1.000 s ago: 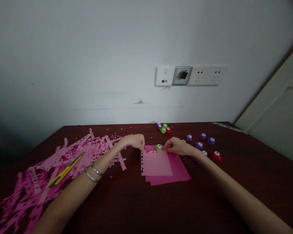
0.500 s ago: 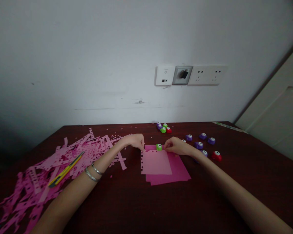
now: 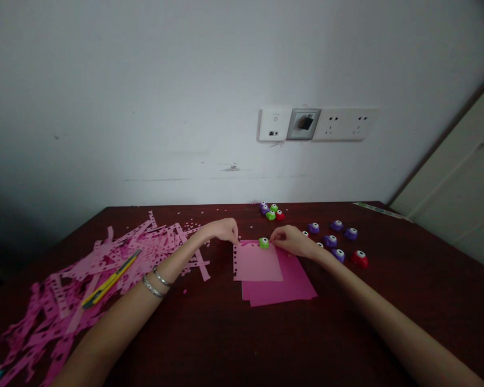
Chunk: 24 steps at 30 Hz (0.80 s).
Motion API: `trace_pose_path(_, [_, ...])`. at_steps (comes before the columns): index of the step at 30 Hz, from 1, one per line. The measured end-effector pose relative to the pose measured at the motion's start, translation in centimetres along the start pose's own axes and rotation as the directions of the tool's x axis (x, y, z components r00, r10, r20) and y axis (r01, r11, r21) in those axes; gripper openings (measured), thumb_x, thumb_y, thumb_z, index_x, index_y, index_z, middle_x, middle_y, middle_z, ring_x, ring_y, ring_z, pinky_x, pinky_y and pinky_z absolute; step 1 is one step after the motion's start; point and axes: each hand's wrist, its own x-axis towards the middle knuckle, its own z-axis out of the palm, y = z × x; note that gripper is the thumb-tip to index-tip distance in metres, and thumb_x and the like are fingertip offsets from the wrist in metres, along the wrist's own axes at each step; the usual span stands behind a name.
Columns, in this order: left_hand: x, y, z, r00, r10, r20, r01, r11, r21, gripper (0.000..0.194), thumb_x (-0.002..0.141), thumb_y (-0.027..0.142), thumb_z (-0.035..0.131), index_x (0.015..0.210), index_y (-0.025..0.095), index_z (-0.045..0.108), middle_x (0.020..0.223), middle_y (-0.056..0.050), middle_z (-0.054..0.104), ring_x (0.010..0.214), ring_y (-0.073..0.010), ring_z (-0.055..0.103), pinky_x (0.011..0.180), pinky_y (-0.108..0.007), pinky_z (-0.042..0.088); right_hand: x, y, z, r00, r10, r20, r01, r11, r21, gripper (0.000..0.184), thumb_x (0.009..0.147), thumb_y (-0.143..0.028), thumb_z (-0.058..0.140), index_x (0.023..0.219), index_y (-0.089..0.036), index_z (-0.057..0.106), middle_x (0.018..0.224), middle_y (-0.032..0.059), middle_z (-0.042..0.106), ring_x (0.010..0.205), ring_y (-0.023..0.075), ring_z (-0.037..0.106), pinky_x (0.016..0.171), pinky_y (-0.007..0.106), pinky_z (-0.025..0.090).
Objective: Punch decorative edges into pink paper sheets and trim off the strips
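Observation:
A light pink paper sheet (image 3: 258,266) with holes punched along its left and top edges lies over darker pink sheets (image 3: 294,277). My left hand (image 3: 226,231) is closed, pinching the light sheet's top left corner. With thumb and forefinger together, my right hand (image 3: 290,239) pinches the same sheet near its top right corner. Between the hands, a green craft punch (image 3: 263,243) sits at the sheet's top edge. Whether the edge is inside its slot is too small to tell.
Pink punched strips (image 3: 145,252) pile up at left, a yellow utility knife (image 3: 111,279) on them. Purple punches (image 3: 329,241) and a red punch (image 3: 359,259) stand at right; several more punches (image 3: 270,215) sit near the wall. A patterned strip (image 3: 383,211) lies far right.
The light pink sheet has slid away from me, its top edge now up at the green punch. Both hands moved slightly with it. The view shifted a little.

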Motion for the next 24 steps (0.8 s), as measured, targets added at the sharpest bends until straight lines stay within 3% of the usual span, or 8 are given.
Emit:
trace_pose_path(4, [-0.4, 0.3, -0.3, 0.999, -0.024, -0.048, 0.023, 1.0, -0.021, 0.027, 0.062, 0.039, 0.063, 0.066, 0.012, 0.067, 0.061, -0.001, 0.06, 0.056, -0.0099, 0.046, 0.052, -0.023, 0.031, -0.1, -0.4, -0.4, 0.998, -0.032, -0.051, 0.031, 0.999, -0.033, 0.016, 0.074, -0.026, 0.055, 0.074, -0.016, 0.067, 0.07, 0.004, 0.067, 0.062, 0.0141, 0.059, 0.053, 0.023, 0.041])
trace_pose_path(8, [-0.7, 0.8, -0.5, 0.98, -0.02, -0.2, 0.019, 1.0, -0.009, 0.037, 0.071, 0.048, 0.053, 0.065, 0.013, 0.064, 0.059, -0.001, 0.056, 0.053, -0.0091, 0.043, 0.051, -0.024, 0.029, -0.3, -1.4, -1.2, 0.992, 0.006, -0.122, -0.011, 0.999, -0.036, 0.024, 0.076, -0.036, 0.057, 0.068, -0.015, 0.065, 0.064, 0.0041, 0.064, 0.057, 0.0123, 0.055, 0.05, 0.023, 0.037])
trace_pose_path(12, [-0.7, 2.2, -0.5, 0.965, 0.027, -0.26, -0.04, 0.998, -0.048, 0.047, 0.076, 0.056, 0.045, 0.061, 0.014, 0.061, 0.056, -0.002, 0.053, 0.05, -0.0089, 0.041, 0.05, -0.025, 0.028, -0.4, -2.5, -1.6, 0.995, 0.096, 0.009, -0.096, 0.992, 0.086, 0.039, 0.076, -0.052, 0.054, 0.065, -0.015, 0.061, 0.052, 0.0011, 0.055, 0.041, 0.008, 0.045, 0.04, 0.022, 0.031])
trace_pose_path(17, [-0.1, 4.2, -0.3, 0.988, 0.074, -0.137, -0.099, 0.978, -0.184, 0.049, 0.076, 0.058, 0.045, 0.062, 0.014, 0.061, 0.055, -0.003, 0.054, 0.049, -0.0088, 0.044, 0.049, -0.024, 0.031, 0.2, -3.0, -1.7, 0.965, 0.108, 0.238, -0.141, 0.982, 0.127, 0.052, 0.072, -0.063, 0.052, 0.054, -0.014, 0.058, 0.048, 0.0021, 0.054, 0.038, 0.0068, 0.044, 0.036, 0.021, 0.03])
trace_pose_path(24, [2.6, 4.8, 0.3, 0.983, 0.031, 0.182, 0.016, 0.968, -0.25, 0.048, 0.065, 0.062, 0.059, 0.062, 0.014, 0.063, 0.058, -0.004, 0.056, 0.048, -0.0099, 0.046, 0.048, -0.026, 0.033, 0.9, -2.6, -1.4, 0.926, 0.162, 0.34, -0.217, 0.967, 0.133, 0.047, 0.076, -0.054, 0.054, 0.053, -0.013, 0.056, 0.048, 0.0012, 0.055, 0.037, 0.0047, 0.043, 0.034, 0.017, 0.026])
